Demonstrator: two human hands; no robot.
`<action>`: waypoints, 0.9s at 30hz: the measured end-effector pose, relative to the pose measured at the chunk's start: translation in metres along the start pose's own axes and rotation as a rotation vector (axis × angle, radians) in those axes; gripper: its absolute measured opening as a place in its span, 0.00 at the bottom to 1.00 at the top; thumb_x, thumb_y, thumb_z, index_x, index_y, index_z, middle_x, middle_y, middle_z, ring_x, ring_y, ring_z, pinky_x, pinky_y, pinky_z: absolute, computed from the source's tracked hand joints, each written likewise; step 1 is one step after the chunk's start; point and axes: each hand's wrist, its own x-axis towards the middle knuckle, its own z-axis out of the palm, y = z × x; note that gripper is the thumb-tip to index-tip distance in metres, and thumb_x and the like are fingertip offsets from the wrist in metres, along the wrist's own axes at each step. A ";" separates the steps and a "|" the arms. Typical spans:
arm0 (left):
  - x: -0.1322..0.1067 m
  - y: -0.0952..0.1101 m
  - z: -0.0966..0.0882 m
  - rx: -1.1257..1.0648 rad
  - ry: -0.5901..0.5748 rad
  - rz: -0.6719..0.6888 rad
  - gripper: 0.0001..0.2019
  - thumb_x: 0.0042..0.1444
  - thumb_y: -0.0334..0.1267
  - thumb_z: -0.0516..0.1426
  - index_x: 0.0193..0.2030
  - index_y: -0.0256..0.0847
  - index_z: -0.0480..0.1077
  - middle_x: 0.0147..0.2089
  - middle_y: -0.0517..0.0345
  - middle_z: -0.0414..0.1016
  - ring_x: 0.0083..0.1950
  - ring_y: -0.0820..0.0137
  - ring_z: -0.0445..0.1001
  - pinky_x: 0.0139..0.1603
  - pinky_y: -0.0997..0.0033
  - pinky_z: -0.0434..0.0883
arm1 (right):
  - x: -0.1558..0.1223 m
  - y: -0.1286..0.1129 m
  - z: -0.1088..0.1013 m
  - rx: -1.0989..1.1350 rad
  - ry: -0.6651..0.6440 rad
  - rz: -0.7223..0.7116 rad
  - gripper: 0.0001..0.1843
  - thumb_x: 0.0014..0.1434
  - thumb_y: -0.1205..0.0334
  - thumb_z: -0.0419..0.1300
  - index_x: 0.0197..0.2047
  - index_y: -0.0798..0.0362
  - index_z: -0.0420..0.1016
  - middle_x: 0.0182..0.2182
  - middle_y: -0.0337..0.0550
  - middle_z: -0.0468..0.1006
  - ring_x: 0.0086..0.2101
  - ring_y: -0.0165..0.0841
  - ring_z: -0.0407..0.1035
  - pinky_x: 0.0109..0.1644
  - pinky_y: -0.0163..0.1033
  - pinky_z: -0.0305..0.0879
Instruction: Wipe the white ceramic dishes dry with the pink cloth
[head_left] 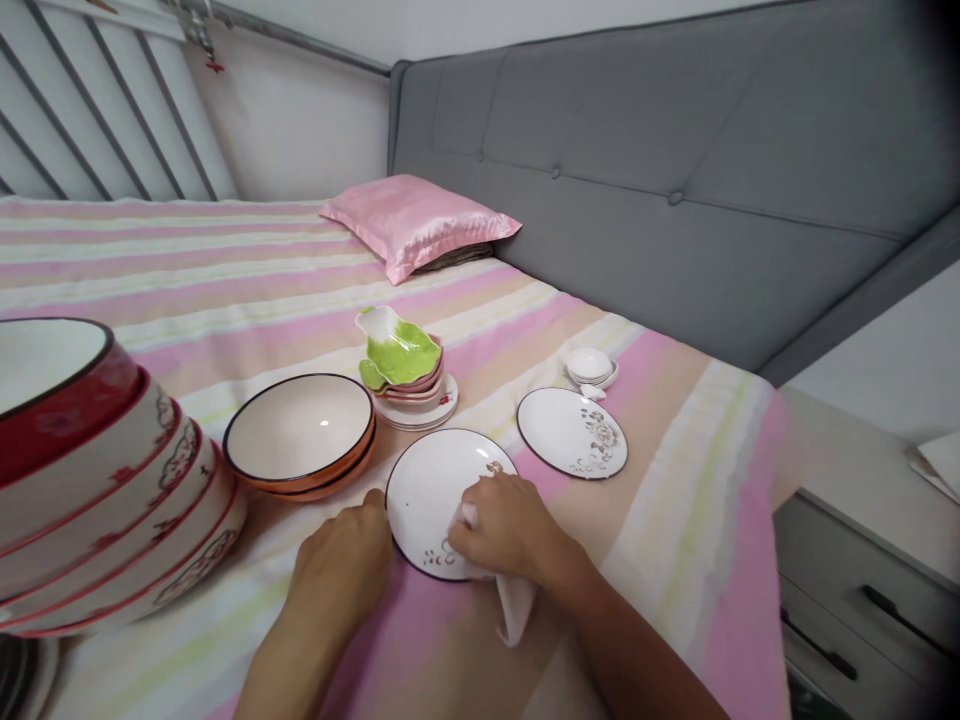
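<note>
A white plate point(424, 480) with a dark rim and brown floral print lies on the striped bedspread before me. At its left edge my left hand point(346, 550) is closed on the rim, the fingertips partly hidden. My right hand point(506, 525) is bunched round a white cloth point(516, 605) and rests over the plate's right part, covering some of the print. The cloth's loose end hangs past the near rim. Just beyond, to the right, sits a second plate point(559, 425) with a similar flower pattern.
Orange bowls point(300, 430) and a tall stack of red-and-white bowls point(112, 530) stand left. Behind are a green leaf-shaped dish point(401, 355) on stacked small dishes and small white dishes point(589, 365). A pink pillow point(416, 220) lies near the grey headboard point(600, 120); a nightstand point(862, 470) is right.
</note>
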 end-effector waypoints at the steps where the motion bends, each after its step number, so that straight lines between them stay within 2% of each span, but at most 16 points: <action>1: 0.000 0.000 0.000 0.000 -0.001 0.002 0.14 0.57 0.29 0.40 0.43 0.34 0.64 0.39 0.38 0.75 0.43 0.49 0.75 0.37 0.55 0.68 | -0.001 0.000 -0.001 0.030 -0.039 -0.044 0.10 0.47 0.58 0.56 0.23 0.53 0.75 0.23 0.45 0.77 0.26 0.34 0.67 0.28 0.35 0.53; 5: 0.000 0.000 0.000 -0.009 -0.004 0.004 0.14 0.58 0.29 0.39 0.42 0.35 0.63 0.38 0.39 0.75 0.44 0.48 0.75 0.38 0.54 0.68 | -0.002 0.001 -0.004 0.243 -0.195 -0.187 0.11 0.46 0.57 0.58 0.18 0.55 0.70 0.15 0.35 0.66 0.20 0.25 0.56 0.25 0.33 0.46; 8: 0.001 -0.001 0.000 -0.003 -0.005 0.002 0.13 0.58 0.29 0.40 0.42 0.35 0.63 0.38 0.39 0.75 0.43 0.48 0.75 0.38 0.53 0.68 | -0.001 0.003 -0.007 0.470 -0.337 -0.309 0.14 0.46 0.59 0.60 0.16 0.56 0.64 0.14 0.30 0.56 0.20 0.22 0.51 0.25 0.31 0.45; 11: 0.001 -0.001 0.000 0.006 -0.011 -0.004 0.13 0.57 0.29 0.40 0.42 0.36 0.63 0.39 0.39 0.76 0.43 0.48 0.75 0.37 0.54 0.67 | -0.002 0.003 -0.011 0.676 -0.465 -0.423 0.10 0.45 0.63 0.60 0.19 0.56 0.65 0.16 0.29 0.58 0.21 0.21 0.53 0.25 0.28 0.48; 13: 0.000 -0.001 -0.001 0.008 -0.014 0.003 0.13 0.57 0.28 0.41 0.42 0.35 0.63 0.39 0.39 0.76 0.43 0.49 0.75 0.37 0.55 0.67 | -0.002 0.003 -0.012 0.799 -0.469 -0.420 0.04 0.46 0.64 0.60 0.24 0.56 0.69 0.18 0.30 0.63 0.23 0.22 0.57 0.26 0.27 0.52; 15: 0.000 -0.001 -0.001 0.003 -0.020 0.016 0.13 0.57 0.28 0.41 0.43 0.35 0.63 0.39 0.38 0.75 0.44 0.49 0.75 0.37 0.56 0.67 | 0.000 0.004 -0.010 0.917 -0.350 -0.337 0.05 0.48 0.64 0.58 0.30 0.55 0.71 0.22 0.32 0.67 0.25 0.24 0.61 0.28 0.27 0.56; 17: 0.000 -0.001 -0.002 -0.004 -0.030 0.012 0.13 0.56 0.29 0.41 0.43 0.34 0.63 0.40 0.38 0.75 0.44 0.49 0.75 0.37 0.56 0.67 | 0.004 0.006 -0.006 0.978 -0.095 -0.200 0.08 0.52 0.62 0.55 0.35 0.55 0.71 0.26 0.34 0.70 0.28 0.26 0.64 0.32 0.29 0.60; 19: 0.000 -0.001 -0.001 -0.008 -0.035 0.006 0.13 0.56 0.29 0.41 0.43 0.34 0.63 0.40 0.38 0.75 0.44 0.50 0.74 0.37 0.56 0.66 | 0.009 0.010 -0.001 0.927 0.220 -0.075 0.12 0.55 0.60 0.53 0.42 0.54 0.69 0.33 0.39 0.74 0.33 0.30 0.67 0.38 0.33 0.64; 21: 0.001 -0.001 0.000 -0.004 -0.034 0.008 0.13 0.56 0.29 0.41 0.43 0.34 0.63 0.40 0.38 0.75 0.43 0.50 0.74 0.36 0.56 0.67 | 0.015 0.015 0.006 0.772 0.446 -0.020 0.17 0.57 0.59 0.53 0.50 0.53 0.66 0.43 0.44 0.74 0.43 0.35 0.67 0.48 0.39 0.64; 23: 0.001 -0.002 0.001 0.001 -0.028 0.012 0.14 0.57 0.29 0.40 0.43 0.35 0.63 0.39 0.38 0.75 0.43 0.49 0.75 0.36 0.55 0.67 | 0.018 0.019 0.013 0.578 0.513 -0.032 0.22 0.59 0.58 0.52 0.56 0.55 0.63 0.51 0.49 0.70 0.51 0.39 0.63 0.57 0.46 0.58; 27: 0.001 -0.002 0.002 -0.001 -0.012 0.013 0.13 0.58 0.30 0.40 0.42 0.36 0.63 0.39 0.39 0.75 0.42 0.49 0.75 0.36 0.54 0.67 | 0.018 0.018 0.025 0.298 0.405 -0.091 0.30 0.60 0.57 0.51 0.63 0.61 0.56 0.61 0.56 0.59 0.62 0.45 0.47 0.65 0.54 0.46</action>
